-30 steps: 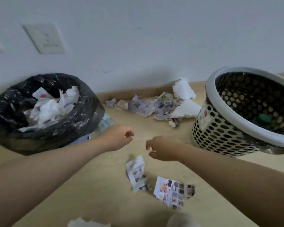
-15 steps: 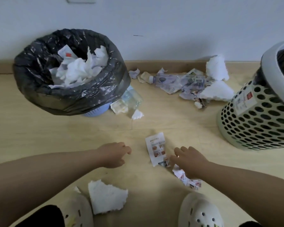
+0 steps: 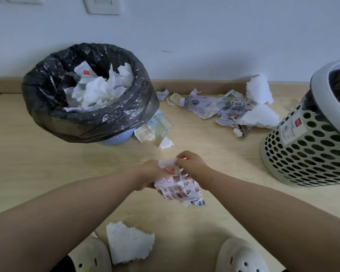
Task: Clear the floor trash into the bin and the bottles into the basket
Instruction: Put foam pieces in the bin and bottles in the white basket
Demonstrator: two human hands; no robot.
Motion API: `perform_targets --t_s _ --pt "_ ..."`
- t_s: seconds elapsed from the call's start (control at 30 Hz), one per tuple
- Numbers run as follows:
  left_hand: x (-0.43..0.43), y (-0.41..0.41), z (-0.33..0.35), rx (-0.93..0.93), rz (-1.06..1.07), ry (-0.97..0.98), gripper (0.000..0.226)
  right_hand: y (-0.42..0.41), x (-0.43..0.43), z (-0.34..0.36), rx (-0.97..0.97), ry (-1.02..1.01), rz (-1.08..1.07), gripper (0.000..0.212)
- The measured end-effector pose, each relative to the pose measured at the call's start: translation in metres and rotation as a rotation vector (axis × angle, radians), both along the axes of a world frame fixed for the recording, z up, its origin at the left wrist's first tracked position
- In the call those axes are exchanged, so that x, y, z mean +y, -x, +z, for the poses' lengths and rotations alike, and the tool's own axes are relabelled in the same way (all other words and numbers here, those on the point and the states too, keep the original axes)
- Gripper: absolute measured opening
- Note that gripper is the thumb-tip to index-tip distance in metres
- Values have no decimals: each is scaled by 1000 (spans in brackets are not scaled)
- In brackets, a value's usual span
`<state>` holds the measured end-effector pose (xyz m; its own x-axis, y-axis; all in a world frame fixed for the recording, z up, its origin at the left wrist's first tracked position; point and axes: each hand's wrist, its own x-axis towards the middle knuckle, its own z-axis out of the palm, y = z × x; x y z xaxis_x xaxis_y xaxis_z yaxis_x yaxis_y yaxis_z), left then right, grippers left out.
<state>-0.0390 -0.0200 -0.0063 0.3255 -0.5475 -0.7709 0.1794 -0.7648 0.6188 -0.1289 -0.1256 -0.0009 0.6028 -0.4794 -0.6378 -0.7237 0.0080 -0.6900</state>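
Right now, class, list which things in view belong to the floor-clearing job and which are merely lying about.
Job:
- printed paper, held by left hand and right hand
- torn tissue by the feet
- crushed bottle by the wall
- clear bottle beside the bin
- basket

Lying about:
- wall switch
- white shoes

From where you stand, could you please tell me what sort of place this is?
Likely a room in a home or office: a wood-look floor meets a plain white wall with a switch plate, and a bag-lined bin and a perforated basket stand on it.
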Motion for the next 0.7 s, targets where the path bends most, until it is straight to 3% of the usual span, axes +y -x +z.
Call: perform_targets --t_s 0.03,0.13,0.23,0.37,0.5,0.6,0.7 --pt "3 -8 0 -64 46 -13 6 3 -1 -7 57 163 66 23" --pt "15 -35 0 -358 -18 -84 6 30 5 -30 369 646 546 52" --pt "27 -54 3 -590 -263 -179 9 55 26 -50 434 711 715 63" --pt "39 -62 3 -632 -457 -278 16 61 41 -56 374 716 680 45" --pt "38 -57 0 -548 -523 -345 26 45 26 -51 277 458 411 34" --pt "33 -50 -3 -484 -475 -331 29 25 15 -40 123 371 190 22" --pt "29 -41 -9 -299 -206 -216 28 8 16 -26 -66 202 53 21"
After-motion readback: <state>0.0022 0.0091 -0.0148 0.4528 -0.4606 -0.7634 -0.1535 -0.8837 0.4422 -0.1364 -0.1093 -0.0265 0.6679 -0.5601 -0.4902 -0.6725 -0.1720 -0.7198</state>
